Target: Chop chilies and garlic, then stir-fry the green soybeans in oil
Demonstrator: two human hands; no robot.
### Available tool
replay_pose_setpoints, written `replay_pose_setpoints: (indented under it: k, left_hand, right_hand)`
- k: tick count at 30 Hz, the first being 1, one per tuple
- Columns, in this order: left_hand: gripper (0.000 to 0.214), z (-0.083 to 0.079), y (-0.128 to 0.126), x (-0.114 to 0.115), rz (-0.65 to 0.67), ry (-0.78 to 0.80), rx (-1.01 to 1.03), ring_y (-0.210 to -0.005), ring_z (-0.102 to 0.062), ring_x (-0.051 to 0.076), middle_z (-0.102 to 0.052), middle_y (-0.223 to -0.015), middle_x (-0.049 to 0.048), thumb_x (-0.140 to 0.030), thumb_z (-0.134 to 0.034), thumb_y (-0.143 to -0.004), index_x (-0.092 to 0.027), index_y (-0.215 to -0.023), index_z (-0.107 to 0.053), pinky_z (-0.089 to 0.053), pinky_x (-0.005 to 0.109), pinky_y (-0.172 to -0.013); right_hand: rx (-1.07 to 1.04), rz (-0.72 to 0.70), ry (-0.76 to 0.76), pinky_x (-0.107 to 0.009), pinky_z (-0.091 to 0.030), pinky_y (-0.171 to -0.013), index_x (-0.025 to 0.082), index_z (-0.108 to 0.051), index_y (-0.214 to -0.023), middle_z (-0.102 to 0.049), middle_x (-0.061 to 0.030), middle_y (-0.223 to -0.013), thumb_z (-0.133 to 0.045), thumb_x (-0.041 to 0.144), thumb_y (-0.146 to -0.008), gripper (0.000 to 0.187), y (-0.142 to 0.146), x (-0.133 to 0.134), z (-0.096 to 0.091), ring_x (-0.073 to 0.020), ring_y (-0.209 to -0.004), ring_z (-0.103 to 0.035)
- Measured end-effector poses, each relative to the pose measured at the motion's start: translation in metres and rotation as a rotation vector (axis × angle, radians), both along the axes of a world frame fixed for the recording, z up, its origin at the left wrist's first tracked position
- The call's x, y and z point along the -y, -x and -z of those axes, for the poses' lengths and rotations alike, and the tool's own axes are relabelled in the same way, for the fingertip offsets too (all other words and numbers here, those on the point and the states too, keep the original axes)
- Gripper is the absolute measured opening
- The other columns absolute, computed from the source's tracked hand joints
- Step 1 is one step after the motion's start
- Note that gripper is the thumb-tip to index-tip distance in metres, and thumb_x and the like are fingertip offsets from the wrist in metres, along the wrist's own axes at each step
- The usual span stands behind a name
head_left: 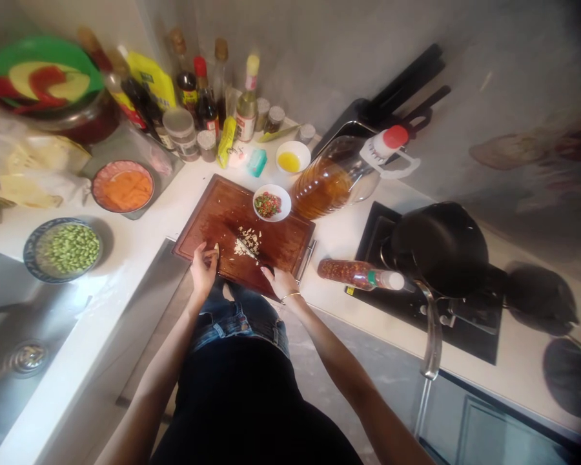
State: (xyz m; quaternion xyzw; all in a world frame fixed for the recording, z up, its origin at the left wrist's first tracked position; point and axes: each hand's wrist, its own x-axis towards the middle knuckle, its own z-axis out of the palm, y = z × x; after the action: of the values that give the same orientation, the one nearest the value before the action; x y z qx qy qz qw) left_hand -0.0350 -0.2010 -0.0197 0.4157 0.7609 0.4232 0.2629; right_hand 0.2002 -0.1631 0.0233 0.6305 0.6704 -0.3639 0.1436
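A dark wooden cutting board [223,216] lies on the white counter with a small heap of chopped pale garlic [246,243] near its middle. My left hand [203,266] rests at the board's near edge, fingers pinched on a small pale piece beside the heap. My right hand [281,281] is closed round the handle of a knife [252,253] whose blade lies across the chopped heap. A small white bowl of chopped red and green bits [271,203] sits on the far part of the board.
A big oil jug [336,181] and a bowl of yellow liquid [291,158] stand behind the board. A chilli bottle [358,274] lies by the stove with a black pan [440,248]. Left: bowl of green beans [65,248], orange slices [122,187], sauce bottles [198,97], sink [24,349].
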Motion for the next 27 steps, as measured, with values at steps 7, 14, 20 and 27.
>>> replay_pose_setpoints:
  k: [7,14,20,27]
  left_hand:
    - [0.045,0.003,0.002,0.003,-0.003,0.002,0.016,-0.09,-0.072,0.018,-0.075,-0.099,0.0079,-0.024,-0.059,-0.084,-0.019,-0.126,-0.046,-0.057,0.032,-0.082]
    - [0.044,0.006,0.002,0.007,-0.006,0.02,0.042,-0.09,-0.072,0.018,-0.075,-0.1,0.008,-0.023,-0.059,-0.083,-0.019,-0.126,-0.047,-0.057,0.033,-0.083]
    - [0.043,0.003,0.0,0.005,0.012,0.011,0.039,-0.089,-0.072,0.018,-0.075,-0.099,0.0076,-0.024,-0.059,-0.084,-0.02,-0.125,-0.047,-0.057,0.033,-0.083]
    - [0.042,0.001,-0.006,0.003,0.044,0.011,0.037,-0.085,-0.071,0.016,-0.074,-0.1,0.0076,-0.028,-0.057,-0.086,-0.019,-0.126,-0.047,-0.057,0.032,-0.082]
  right_hand:
    - [-0.012,-0.039,0.018,-0.035,-0.049,-0.085,0.021,-0.066,-0.121,-0.073,-0.0146,-0.109,-0.028,0.062,-0.097,0.061,0.003,0.0,-0.003,-0.0285,-0.101,-0.069]
    - [-0.026,-0.057,0.009,-0.034,-0.049,-0.087,0.022,-0.064,-0.125,-0.072,-0.0131,-0.113,-0.032,0.059,-0.098,0.056,0.005,0.002,-0.001,-0.0276,-0.104,-0.068]
    - [-0.032,-0.07,-0.004,-0.032,-0.049,-0.087,0.024,-0.065,-0.124,-0.072,-0.0113,-0.112,-0.035,0.058,-0.098,0.053,0.005,0.004,-0.004,-0.0263,-0.104,-0.068]
    - [-0.017,0.062,-0.084,-0.03,-0.047,-0.089,0.018,-0.063,-0.126,-0.07,-0.0137,-0.117,-0.029,0.054,-0.1,0.055,-0.016,-0.016,-0.002,-0.0257,-0.106,-0.067]
